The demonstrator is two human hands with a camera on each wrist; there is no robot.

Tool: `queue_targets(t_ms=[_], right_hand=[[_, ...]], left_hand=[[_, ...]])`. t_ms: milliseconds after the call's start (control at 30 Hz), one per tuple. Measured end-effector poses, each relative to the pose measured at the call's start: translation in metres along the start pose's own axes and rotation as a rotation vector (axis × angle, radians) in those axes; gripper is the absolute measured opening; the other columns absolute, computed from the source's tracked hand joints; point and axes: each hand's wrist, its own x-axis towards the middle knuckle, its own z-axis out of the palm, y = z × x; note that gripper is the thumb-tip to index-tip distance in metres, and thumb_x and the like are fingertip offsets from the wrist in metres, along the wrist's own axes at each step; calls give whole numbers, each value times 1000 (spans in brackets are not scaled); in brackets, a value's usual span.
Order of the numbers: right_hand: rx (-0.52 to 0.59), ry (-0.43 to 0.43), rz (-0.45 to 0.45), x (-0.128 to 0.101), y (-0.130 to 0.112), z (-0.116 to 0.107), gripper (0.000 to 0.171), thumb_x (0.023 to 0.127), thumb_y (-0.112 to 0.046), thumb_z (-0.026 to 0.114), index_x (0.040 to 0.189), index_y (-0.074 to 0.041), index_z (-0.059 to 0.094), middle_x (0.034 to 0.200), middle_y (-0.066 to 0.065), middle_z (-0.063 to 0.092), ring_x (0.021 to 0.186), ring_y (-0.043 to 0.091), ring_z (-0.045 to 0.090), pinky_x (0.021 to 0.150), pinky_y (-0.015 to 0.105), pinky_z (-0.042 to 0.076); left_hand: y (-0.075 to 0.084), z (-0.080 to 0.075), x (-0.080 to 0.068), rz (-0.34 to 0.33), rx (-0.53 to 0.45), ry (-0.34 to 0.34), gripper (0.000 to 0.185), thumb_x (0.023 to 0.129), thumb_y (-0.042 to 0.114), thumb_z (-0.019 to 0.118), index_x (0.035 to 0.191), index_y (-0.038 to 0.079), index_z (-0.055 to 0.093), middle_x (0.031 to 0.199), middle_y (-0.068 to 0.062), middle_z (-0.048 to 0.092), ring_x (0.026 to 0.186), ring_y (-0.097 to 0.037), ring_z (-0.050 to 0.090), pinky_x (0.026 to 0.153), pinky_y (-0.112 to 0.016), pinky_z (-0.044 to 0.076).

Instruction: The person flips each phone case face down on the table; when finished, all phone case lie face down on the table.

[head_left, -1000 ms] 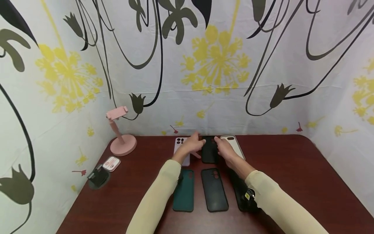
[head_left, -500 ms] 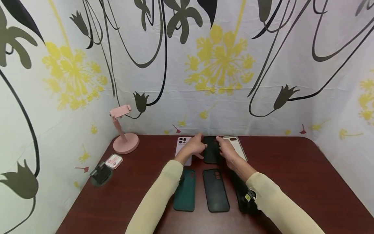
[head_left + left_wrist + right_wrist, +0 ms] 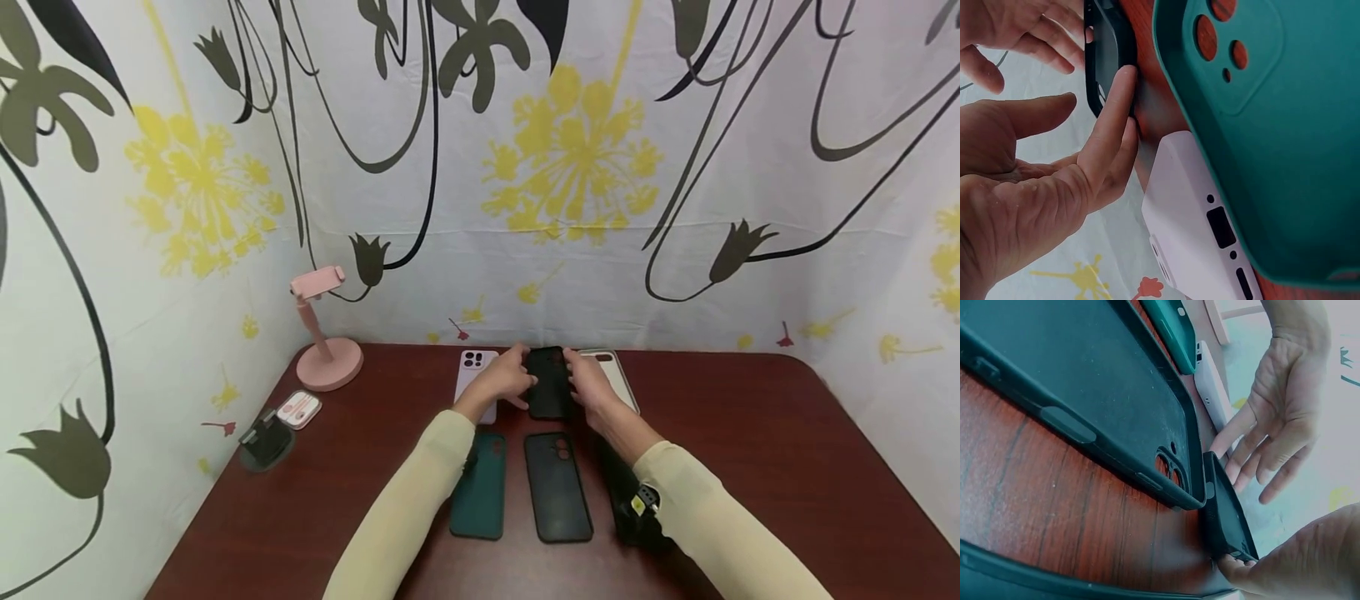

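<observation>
At the table's far edge lies a black phone case (image 3: 549,383), hollow side up. My left hand (image 3: 504,379) touches its left long edge with straight fingers; the thumb (image 3: 1044,114) stands apart from it. On the case's far right side is my right hand (image 3: 588,385), a fingertip (image 3: 1235,562) touching the corner. In the left wrist view this hand's fingers look extended. Left of the case lies a lilac phone case (image 3: 477,362), partly under my left hand. A white phone case (image 3: 617,379) lies to the right, partly behind my right hand.
Nearer me lie a green phone case (image 3: 480,492) and a dark phone case (image 3: 558,492), with another black case (image 3: 626,500) under my right forearm. At left stand a pink phone stand (image 3: 327,362), a folded black stand (image 3: 266,437) and a small white-framed item (image 3: 299,409).
The head view has turned slightly left, so everything sits further right in it. Both hands stay beside the black phone case, whose far edge looks slightly shifted.
</observation>
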Motion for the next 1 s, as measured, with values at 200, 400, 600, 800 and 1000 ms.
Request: queue_targets(t_ms=[200,400,600,800,1000], right_hand=[[6,17,-11,0,2,-3,70,116,-38,28,170,-5,1,176,24,16,164,40,17,134,56,23],[-12,51,-9,0,1,-3,66,116,-34,28,170,-3,7,173,25,21,162,41,23,132,56,29],[33,99,-24,0,2,-2,62,116,-33,30,168,-3,15,172,24,26,160,40,28,130,55,32],[61,128,-40,0,3,-1,59,116,-32,30,167,-3,20,171,22,29,157,38,33,129,54,34],[78,133,-48,0,2,1,60,116,-33,30,168,-4,21,171,21,32,156,38,36,129,53,35]], left_hand=[[-2,1,1,12,-5,-6,67,106,9,62,165,7,31,154,-28,51,120,-41,69,79,-47,68],[-7,2,1,28,-14,1,66,105,5,62,164,7,33,152,-27,52,119,-39,69,79,-47,68],[-6,1,1,30,32,-28,67,108,21,62,166,7,30,157,-25,50,122,-36,69,79,-44,68],[-4,2,1,8,45,-48,70,109,37,59,166,9,30,161,-23,47,126,-34,67,81,-42,67],[-5,4,2,4,106,-34,72,108,45,60,165,10,33,159,-20,49,112,-28,74,81,-39,67]])
